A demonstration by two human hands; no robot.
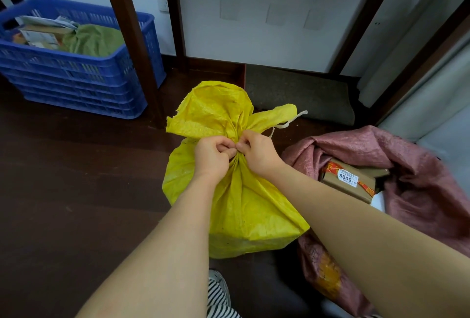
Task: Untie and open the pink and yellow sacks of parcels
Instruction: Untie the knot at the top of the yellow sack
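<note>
Looking down from my head at a dark wooden floor [76,177], I see my two bare forearms reaching forward to a yellow sack [244,205] standing upright in front of me. Its neck is gathered and cinched, with the loose top of the sack flaring above the tie. My left hand [212,157] and my right hand [256,154] meet at that cinched neck, knuckles almost touching, fingers of both curled in and pinching at the knot; the knot itself is hidden under my fingers. A pale tie string [287,123] trails loose to the right, beyond my right hand. Just beside the yellow sack, on my right, lies the pink sack [419,180], its mouth already open and slumped, showing a cardboard parcel [348,182] with a white label. To the far left, well apart, stands a blue crate [81,73] holding a green cloth and some papers. A dark mat [300,93] lies against the wall behind the sacks. By my judgement the pink sack is done and the yellow one is still tied. The risk now is pulling the wrong strand and tightening the knot, or tugging hard enough to tip the sack or tear its woven neck.
</note>
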